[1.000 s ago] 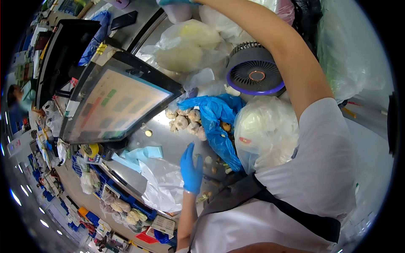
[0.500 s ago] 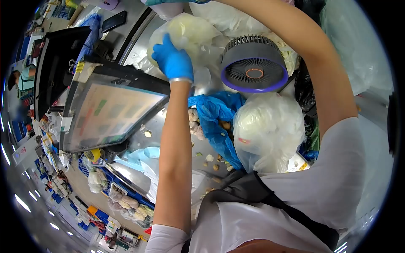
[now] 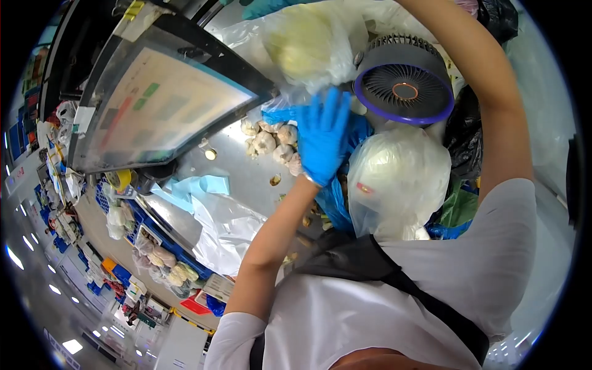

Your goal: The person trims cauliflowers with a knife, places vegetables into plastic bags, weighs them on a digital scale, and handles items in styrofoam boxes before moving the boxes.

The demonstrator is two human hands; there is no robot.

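My left hand point(image 3: 320, 139), in a blue glove, is open with its fingers stretched out and apart. It hovers over or rests on a blue plastic bag point(image 3: 338, 206), partly covering it; contact is hard to judge. Several garlic bulbs point(image 3: 265, 143) lie just left of the fingers on the metal surface point(image 3: 243, 185). Beyond the fingertips sits a clear plastic bag point(image 3: 302, 46) with something pale yellow-green inside. My right arm reaches out past the top edge. A teal strip point(image 3: 277, 8) there may be the right glove; its fingers are not visible.
A tilted screen point(image 3: 166, 102) stands at the left. A black fan with a purple rim point(image 3: 404, 83) stands right of my left hand, above a stuffed white plastic bag point(image 3: 401, 176). White plastic sheeting point(image 3: 225, 234) and garlic scraps lie nearer my body.
My left hand has come back from the clear bag toward me and to the right, over the blue bag, its fingers now spread. The view has shifted, showing more garlic.
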